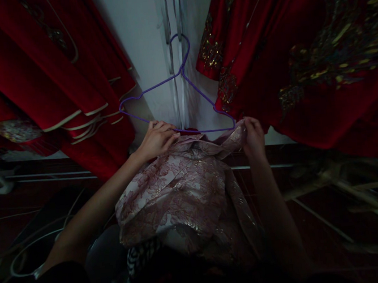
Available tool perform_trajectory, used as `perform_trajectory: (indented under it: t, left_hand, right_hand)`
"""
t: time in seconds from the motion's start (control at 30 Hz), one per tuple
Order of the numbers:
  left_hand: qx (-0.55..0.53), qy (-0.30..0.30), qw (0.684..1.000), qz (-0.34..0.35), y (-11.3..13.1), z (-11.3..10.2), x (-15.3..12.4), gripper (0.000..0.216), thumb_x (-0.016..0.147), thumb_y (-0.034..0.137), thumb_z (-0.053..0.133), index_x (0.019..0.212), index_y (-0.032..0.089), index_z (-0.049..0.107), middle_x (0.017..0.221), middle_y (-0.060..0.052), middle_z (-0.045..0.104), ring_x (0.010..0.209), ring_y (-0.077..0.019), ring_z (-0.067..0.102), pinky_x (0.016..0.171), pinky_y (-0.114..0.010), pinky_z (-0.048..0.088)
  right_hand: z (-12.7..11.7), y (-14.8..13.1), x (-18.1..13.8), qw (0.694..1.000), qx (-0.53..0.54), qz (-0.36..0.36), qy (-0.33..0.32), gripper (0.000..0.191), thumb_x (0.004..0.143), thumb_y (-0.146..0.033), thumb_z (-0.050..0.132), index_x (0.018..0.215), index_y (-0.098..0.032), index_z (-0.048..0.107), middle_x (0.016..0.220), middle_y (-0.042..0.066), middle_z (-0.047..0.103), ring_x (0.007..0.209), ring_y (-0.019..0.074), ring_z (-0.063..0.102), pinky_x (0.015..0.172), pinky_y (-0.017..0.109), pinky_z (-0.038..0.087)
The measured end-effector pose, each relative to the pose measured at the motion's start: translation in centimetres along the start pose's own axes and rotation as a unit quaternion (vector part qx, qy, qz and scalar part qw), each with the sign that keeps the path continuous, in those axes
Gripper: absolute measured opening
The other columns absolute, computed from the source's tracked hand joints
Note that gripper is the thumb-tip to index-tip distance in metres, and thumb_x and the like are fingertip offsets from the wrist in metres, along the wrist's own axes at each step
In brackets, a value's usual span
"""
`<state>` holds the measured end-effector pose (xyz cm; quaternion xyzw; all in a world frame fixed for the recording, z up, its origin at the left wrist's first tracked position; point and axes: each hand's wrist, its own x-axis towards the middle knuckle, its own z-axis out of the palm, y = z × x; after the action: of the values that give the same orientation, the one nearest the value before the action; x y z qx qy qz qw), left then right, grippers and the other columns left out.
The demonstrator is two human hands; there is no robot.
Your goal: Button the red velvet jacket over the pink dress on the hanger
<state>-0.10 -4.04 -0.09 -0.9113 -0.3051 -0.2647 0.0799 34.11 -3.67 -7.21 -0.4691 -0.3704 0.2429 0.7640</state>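
Observation:
A pink brocade garment with a shiny leaf-like pattern hangs down in front of me. My left hand is closed at its upper edge, and the lower bar of a purple clothes hanger passes by those fingers. Whether they also grip the bar I cannot tell. At the other end of the upper edge, my right hand pinches the cloth near the hanger's right corner. The hanger's hook points up, close to the pale door or wall behind. Folds hide the garment's lower part.
Red garments with pale trim hang on the left. More red garments with gold sequin embroidery hang on the right. Two narrow vertical metal strips run up the pale surface. A wooden frame stands low on the right.

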Motion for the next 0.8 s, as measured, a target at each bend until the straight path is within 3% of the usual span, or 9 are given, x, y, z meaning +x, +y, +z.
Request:
perform_trajectory:
  t: [0.17, 0.3, 0.43, 0.6, 0.7, 0.8]
  left_hand:
    - [-0.019, -0.010, 1.000, -0.009, 0.0, 0.4, 0.2, 0.030, 0.096, 0.037, 0.045, 0.092, 0.021, 0.071, 0.108, -0.005, 0.069, 0.098, -0.0209, 0.056, 0.092, -0.042, 0.029]
    - [-0.063, -0.005, 0.998, -0.026, 0.1, 1.9, 1.2, 0.032, 0.096, 0.039, 0.044, 0.093, 0.021, 0.070, 0.108, -0.005, 0.069, 0.101, -0.0205, 0.057, 0.094, -0.041, 0.029]
    - [-0.120, -0.002, 0.991, -0.059, 0.1, 4.1, 2.9, 0.033, 0.096, 0.041, 0.045, 0.092, 0.019, 0.070, 0.107, -0.006, 0.070, 0.102, -0.0196, 0.059, 0.097, -0.039, 0.030]
    - [-0.219, 0.017, 0.970, -0.102, -0.4, 6.0, 4.4, 0.040, 0.095, 0.043, 0.044, 0.079, 0.017, 0.069, 0.094, -0.005, 0.072, 0.094, -0.0172, 0.063, 0.098, -0.036, 0.034]
    - [-0.298, 0.078, 0.941, -0.140, -2.0, 6.2, 4.6, 0.042, 0.092, 0.051, 0.046, 0.086, 0.017, 0.070, 0.094, -0.006, 0.072, 0.090, -0.0171, 0.063, 0.090, -0.031, 0.042]
    - [-0.343, 0.197, 0.883, -0.252, -5.5, 5.8, 3.5, 0.049, 0.087, 0.059, 0.049, 0.087, 0.015, 0.070, 0.085, -0.006, 0.070, 0.080, -0.0171, 0.062, 0.073, -0.026, 0.046]
  right_hand:
    - [2.0, -3.0, 0.7, 0.986, -0.096, -0.119, -0.074, 0.033, 0.079, -0.054, 0.063, 0.089, -0.023, 0.063, 0.090, 0.001, 0.067, 0.084, 0.0153, 0.063, 0.079, 0.031, 0.050]
    - [4.8, -6.3, 1.6, 0.932, -0.229, -0.242, -0.144, 0.027, 0.087, -0.049, 0.057, 0.090, -0.023, 0.065, 0.090, 0.003, 0.069, 0.088, 0.0182, 0.064, 0.085, 0.034, 0.050]
    - [7.1, -6.9, 2.8, 0.912, -0.273, -0.267, -0.154, 0.026, 0.091, -0.046, 0.053, 0.093, -0.023, 0.065, 0.092, 0.004, 0.070, 0.089, 0.0195, 0.065, 0.086, 0.034, 0.049]
    - [7.8, -5.9, 2.5, 0.909, -0.294, -0.265, -0.133, 0.026, 0.095, -0.045, 0.045, 0.096, -0.024, 0.061, 0.092, 0.004, 0.067, 0.089, 0.0202, 0.064, 0.090, 0.040, 0.047]
    - [7.6, -6.1, 2.3, 0.917, -0.281, -0.256, -0.119, 0.025, 0.093, -0.047, 0.047, 0.097, -0.026, 0.060, 0.093, 0.002, 0.066, 0.094, 0.0210, 0.062, 0.097, 0.046, 0.042]
    - [7.3, -6.5, 3.0, 0.930, -0.249, -0.240, -0.122, 0.024, 0.090, -0.049, 0.052, 0.094, -0.026, 0.061, 0.092, 0.002, 0.066, 0.096, 0.0211, 0.062, 0.098, 0.045, 0.042]
